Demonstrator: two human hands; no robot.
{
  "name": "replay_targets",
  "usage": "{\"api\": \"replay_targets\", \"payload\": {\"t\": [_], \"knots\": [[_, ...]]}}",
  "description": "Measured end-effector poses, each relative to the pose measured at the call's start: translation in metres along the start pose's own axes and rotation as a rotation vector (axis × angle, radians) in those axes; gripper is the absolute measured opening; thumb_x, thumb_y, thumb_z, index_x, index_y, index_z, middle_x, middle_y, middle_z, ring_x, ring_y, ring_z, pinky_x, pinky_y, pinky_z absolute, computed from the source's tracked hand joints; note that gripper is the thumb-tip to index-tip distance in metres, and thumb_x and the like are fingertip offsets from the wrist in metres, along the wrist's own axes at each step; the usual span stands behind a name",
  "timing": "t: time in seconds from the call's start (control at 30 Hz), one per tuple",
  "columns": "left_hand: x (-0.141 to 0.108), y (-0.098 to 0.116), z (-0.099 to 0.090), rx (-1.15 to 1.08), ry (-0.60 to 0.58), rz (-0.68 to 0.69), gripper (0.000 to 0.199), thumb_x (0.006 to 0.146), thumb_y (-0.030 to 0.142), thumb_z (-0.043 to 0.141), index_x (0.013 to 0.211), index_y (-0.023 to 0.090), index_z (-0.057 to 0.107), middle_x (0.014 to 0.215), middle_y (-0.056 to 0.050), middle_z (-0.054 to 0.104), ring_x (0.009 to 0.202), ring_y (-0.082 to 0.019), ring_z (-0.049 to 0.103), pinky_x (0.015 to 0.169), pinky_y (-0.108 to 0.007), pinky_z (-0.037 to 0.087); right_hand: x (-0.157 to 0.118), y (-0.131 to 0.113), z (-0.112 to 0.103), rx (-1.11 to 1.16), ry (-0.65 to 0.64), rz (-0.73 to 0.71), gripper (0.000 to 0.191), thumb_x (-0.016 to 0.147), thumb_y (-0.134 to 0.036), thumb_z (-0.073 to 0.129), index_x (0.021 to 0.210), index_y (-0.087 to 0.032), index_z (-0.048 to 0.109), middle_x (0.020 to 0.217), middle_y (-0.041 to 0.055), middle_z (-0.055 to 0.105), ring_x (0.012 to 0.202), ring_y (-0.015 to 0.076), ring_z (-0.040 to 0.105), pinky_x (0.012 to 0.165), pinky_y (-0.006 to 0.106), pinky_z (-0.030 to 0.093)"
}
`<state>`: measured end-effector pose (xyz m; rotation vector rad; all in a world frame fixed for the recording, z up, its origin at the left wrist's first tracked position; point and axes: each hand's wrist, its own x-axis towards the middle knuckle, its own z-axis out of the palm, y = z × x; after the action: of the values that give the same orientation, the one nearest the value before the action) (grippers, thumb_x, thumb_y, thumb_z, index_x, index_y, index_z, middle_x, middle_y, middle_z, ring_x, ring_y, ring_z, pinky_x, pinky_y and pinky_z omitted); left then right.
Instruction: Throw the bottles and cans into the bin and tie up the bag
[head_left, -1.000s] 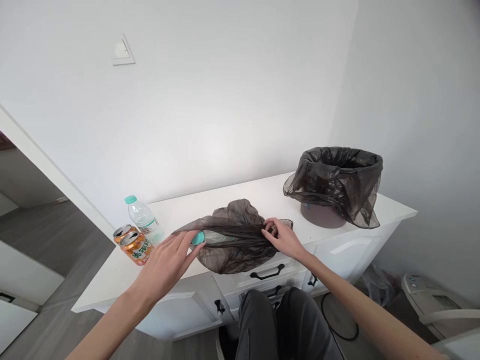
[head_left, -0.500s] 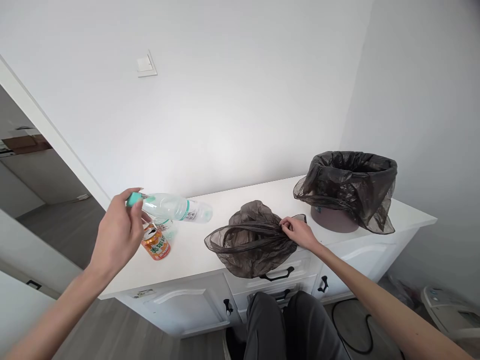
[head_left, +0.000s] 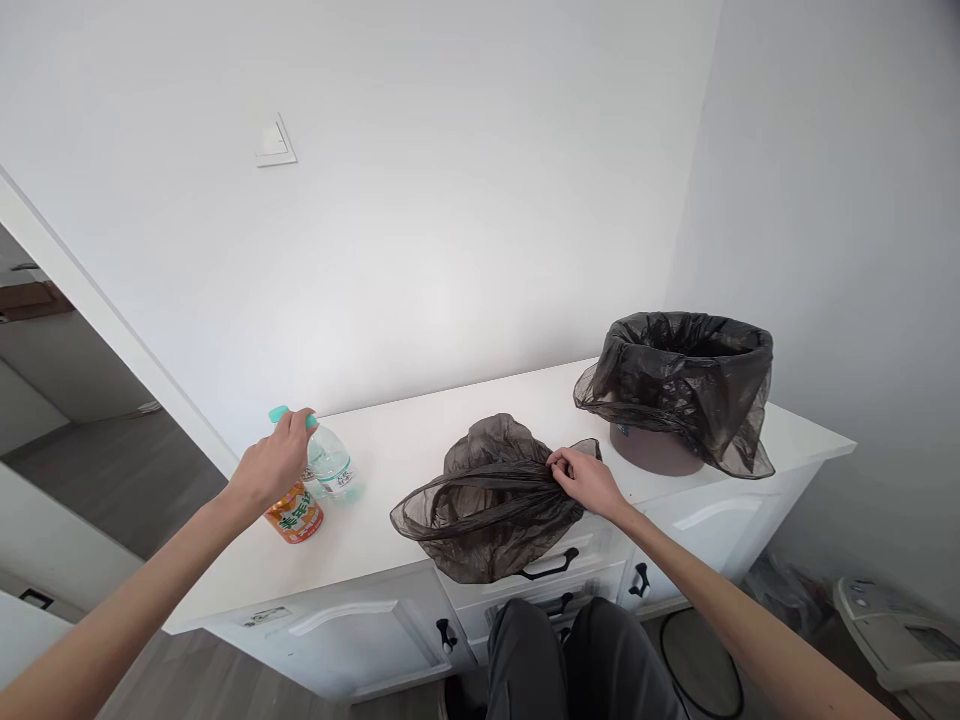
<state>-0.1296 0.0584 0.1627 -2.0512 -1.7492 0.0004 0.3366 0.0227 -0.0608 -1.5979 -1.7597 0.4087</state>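
Note:
A clear plastic bottle (head_left: 331, 463) with a green cap stands on the white cabinet top, and the fingers of my left hand (head_left: 274, 462) are closed round its cap. Another green cap shows just behind those fingers, its bottle mostly hidden. Below the hand stands an orange can (head_left: 298, 515), its top covered by the hand. My right hand (head_left: 587, 480) pinches the gathered edge of a dark, see-through plastic bag (head_left: 491, 510), whose mouth gapes to the left at the cabinet's front edge.
A bin (head_left: 655, 447) lined with a black bag (head_left: 682, 375) stands at the right on the cabinet top (head_left: 390, 445). Black handles (head_left: 446, 635) stick out from the cabinet front. A doorway lies at the left, and a pale appliance (head_left: 896, 625) at the lower right.
The bottle my left hand held tilted by its cap is now upright beside the can, the hand lower. My right hand keeps its pinch on the bag. The view has shifted slightly.

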Motion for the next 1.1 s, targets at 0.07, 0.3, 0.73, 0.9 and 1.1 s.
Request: {"api": "replay_targets", "payload": {"t": [0.07, 0.3, 0.73, 0.9, 1.1], "knots": [[0.0, 0.003, -0.002, -0.004, -0.006, -0.022, 0.056, 0.106, 0.036, 0.013, 0.147, 0.008, 0.04, 0.132, -0.024, 0.058, 0.088, -0.035, 0.071, 0.065, -0.041, 0.048, 0.0, -0.003, -0.002, 0.002, 0.0, -0.001, 0.021, 0.093, -0.03, 0.049, 0.101, -0.025, 0.068, 0.085, 0.0001, 0.072, 0.077, 0.0195, 0.064, 0.064, 0.029, 0.038], [-0.03, 0.033, -0.028, -0.048, 0.24, -0.125, 0.059, 0.103, 0.049, 0.027, 0.147, 0.014, 0.046, 0.143, -0.023, 0.053, 0.072, -0.026, 0.067, 0.058, -0.039, 0.049, -0.032, -0.028, -0.017, 0.119, 0.084, -0.072, 0.02, 0.098, -0.034, 0.046, 0.106, -0.025, 0.062, 0.08, 0.0019, 0.064, 0.074, 0.0218, 0.06, 0.068, 0.033, 0.047], [-0.103, 0.184, 0.027, -0.586, 0.082, 0.593, 0.048, 0.1, 0.033, 0.049, 0.148, 0.025, 0.048, 0.126, -0.011, 0.068, 0.116, -0.029, 0.061, 0.104, -0.05, 0.046, -0.102, -0.142, -0.096, 0.155, -0.143, -0.44, 0.042, 0.097, -0.034, 0.06, 0.139, -0.037, 0.058, 0.122, 0.0075, 0.067, 0.099, 0.0236, 0.07, 0.085, 0.037, 0.057], [-0.105, 0.161, 0.052, -0.569, 0.148, 0.511, 0.025, 0.099, 0.019, 0.046, 0.11, 0.026, 0.067, 0.107, -0.006, 0.065, 0.102, -0.024, 0.061, 0.095, -0.045, 0.047, -0.071, -0.115, -0.108, -0.016, -0.49, -0.257, 0.035, 0.09, -0.048, 0.071, 0.115, -0.023, 0.071, 0.102, 0.0082, 0.074, 0.095, 0.0285, 0.071, 0.083, 0.038, 0.057], [-0.13, 0.106, 0.054, -0.639, 0.207, 0.401, 0.026, 0.094, 0.015, 0.046, 0.09, 0.026, 0.069, 0.13, -0.007, 0.06, 0.126, -0.027, 0.053, 0.103, -0.046, 0.045, -0.055, -0.094, -0.079, 0.401, -0.635, -0.231, 0.046, 0.09, -0.062, 0.068, 0.119, -0.025, 0.071, 0.104, 0.0058, 0.077, 0.098, 0.0238, 0.072, 0.086, 0.035, 0.057]]}}
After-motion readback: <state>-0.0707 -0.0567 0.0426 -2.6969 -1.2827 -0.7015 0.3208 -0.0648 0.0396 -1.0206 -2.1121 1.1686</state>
